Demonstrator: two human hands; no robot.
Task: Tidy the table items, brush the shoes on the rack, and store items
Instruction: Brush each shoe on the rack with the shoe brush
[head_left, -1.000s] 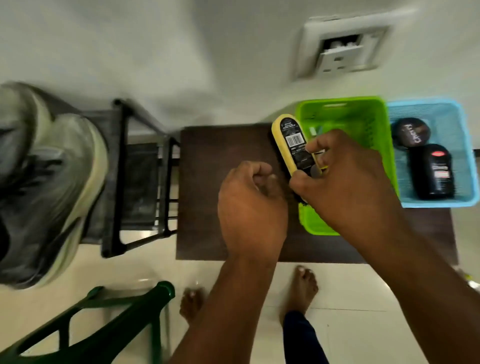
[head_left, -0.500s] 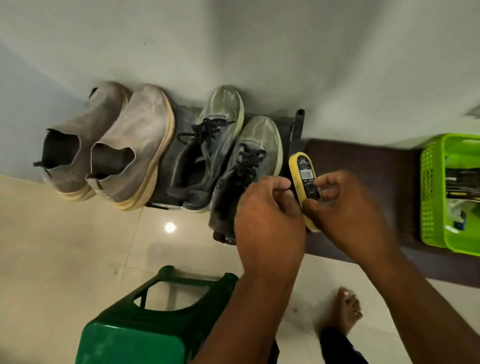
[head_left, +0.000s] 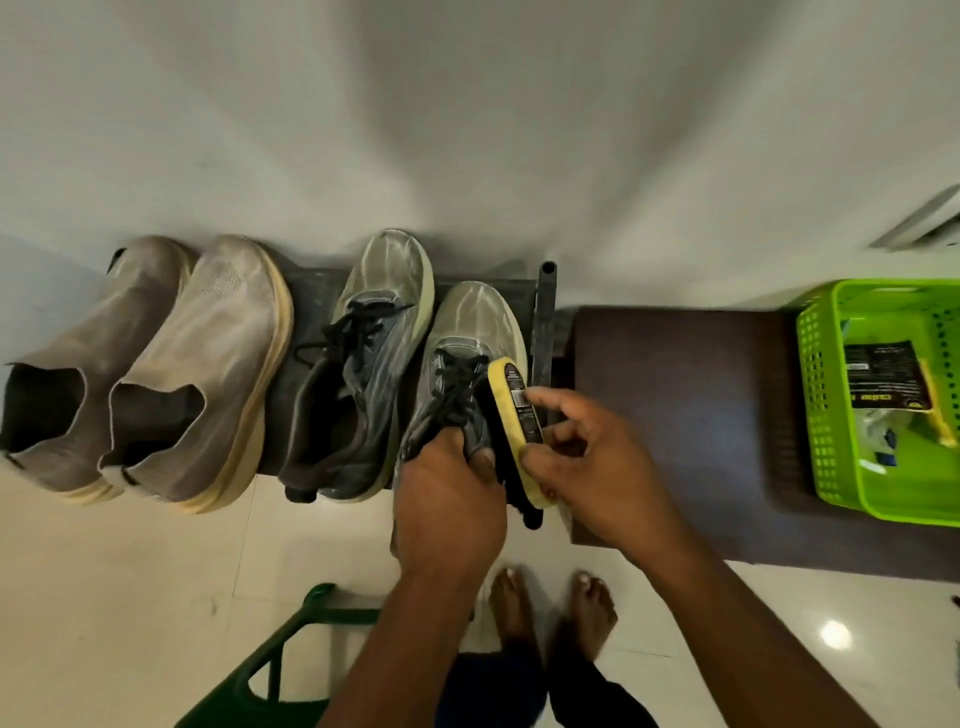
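The right hand (head_left: 587, 467) grasps a yellow-backed shoe brush (head_left: 517, 415), thumb and fingers pinched on its labelled back, the dark bristles turned left against the side of a grey laced sneaker (head_left: 457, 384). The left hand (head_left: 449, 509) clenches that sneaker at its near end, thumb pressed on the collar by the black laces. This shoe stands on the right end of a dark shoe rack (head_left: 306, 291), toe pointing to the far wall. Just left of it sits its mate (head_left: 358, 374), also laced, and further left a pair of beige slip-on shoes (head_left: 156, 374) lies side by side, heels hanging over the near edge of the rack. Right of the rack, touching its upright post, is a dark brown table (head_left: 685, 405). A lime green basket (head_left: 821, 395) rests on the table's right part and holds a dark printed packet (head_left: 883, 379). Near the bottom, a green plastic stool (head_left: 291, 654) stands on the pale tiled floor beside the person's bare feet (head_left: 550, 608).
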